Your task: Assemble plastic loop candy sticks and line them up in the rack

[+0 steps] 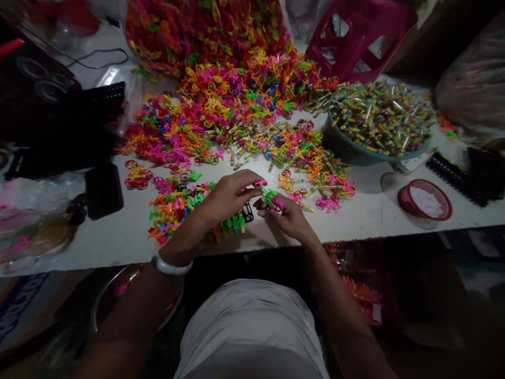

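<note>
- At the near edge: white cloth shirt [252, 337] of the person, with a round, shiny metal bowl [94, 310] to the left, below table height.
- Around the left wrist: smooth pale band [171, 266].
- On the near part of the white flat tabletop [355, 223], left of centre and partly behind the left forearm: dense rows of small multicoloured plastic figures [175, 208].
- Just above the tabletop, near centre: small green and pink plastic pieces [272, 199], gripped in the closed fingers of the right hand [291, 217].
- Close in from the left: left hand [226, 197], fingertips bent toward the same pieces and nearly meeting the right hand; cannot tell whether pinched on a pink part or only touching.
- Just below the left fingers: black openwork plastic part [248, 211].
- Farther, at left: flat black rectangular phone [104, 192].
- At right: round red plastic basket [404, 200] with white contents.
- Beyond the hands: broad heap of loose multicoloured plastic pieces [213, 100], mixed with slim patterned tubes [239, 158].
- Far right: round teal plastic basin [343, 150], heaped with similar tubes.
- Farthest: large clear bag of mostly red and orange pieces [205, 31] at centre, magenta plastic stool [373, 21] to the right.
</note>
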A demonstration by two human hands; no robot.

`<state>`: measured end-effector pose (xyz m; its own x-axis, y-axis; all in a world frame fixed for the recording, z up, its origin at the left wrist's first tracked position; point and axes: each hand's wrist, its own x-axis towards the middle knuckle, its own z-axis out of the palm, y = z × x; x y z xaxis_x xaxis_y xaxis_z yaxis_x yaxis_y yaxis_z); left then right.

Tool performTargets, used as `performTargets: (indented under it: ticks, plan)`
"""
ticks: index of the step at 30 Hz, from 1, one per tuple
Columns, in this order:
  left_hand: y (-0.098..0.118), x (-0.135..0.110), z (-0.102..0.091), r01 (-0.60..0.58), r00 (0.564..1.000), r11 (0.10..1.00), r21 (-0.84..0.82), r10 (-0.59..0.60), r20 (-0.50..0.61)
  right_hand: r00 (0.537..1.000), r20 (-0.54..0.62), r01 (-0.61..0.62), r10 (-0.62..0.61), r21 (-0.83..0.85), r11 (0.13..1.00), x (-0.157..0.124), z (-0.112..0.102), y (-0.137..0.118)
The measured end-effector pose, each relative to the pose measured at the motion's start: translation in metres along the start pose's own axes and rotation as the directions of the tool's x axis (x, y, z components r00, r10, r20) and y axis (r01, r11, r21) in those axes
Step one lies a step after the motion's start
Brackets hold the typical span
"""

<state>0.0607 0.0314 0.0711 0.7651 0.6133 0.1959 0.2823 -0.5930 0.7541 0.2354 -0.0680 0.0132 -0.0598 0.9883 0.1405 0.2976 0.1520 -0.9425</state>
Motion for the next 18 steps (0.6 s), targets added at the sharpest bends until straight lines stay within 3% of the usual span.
performTargets:
  ticks: [3, 7, 12, 18]
  plan:
    - [-0.006, -0.010, -0.002, -0.041, 0.999, 0.990, 0.137, 0.036, 0.038, 0.995, -0.093, 0.018, -0.030, -0.123, 0.992, -0.004, 0.006, 0.014]
    - [-0.018, -0.027, 0.000, -0.010, 0.997, 0.930, 0.368, -0.019, 0.075, 0.980, -0.195, -0.054, 0.042, -0.056, 0.997, -0.021, 0.034, 0.032]
    - [-0.023, -0.035, 0.007, 0.025, 0.993, 0.905, 0.425, -0.070, 0.090, 0.985, -0.146, 0.082, -0.090, -0.057, 0.995, -0.023, 0.067, 0.042]
    - [-0.022, -0.036, 0.003, -0.010, 0.989, 0.906, 0.423, -0.055, 0.140, 0.986, -0.046, 0.141, -0.159, -0.274, 0.951, -0.013, 0.065, 0.046]
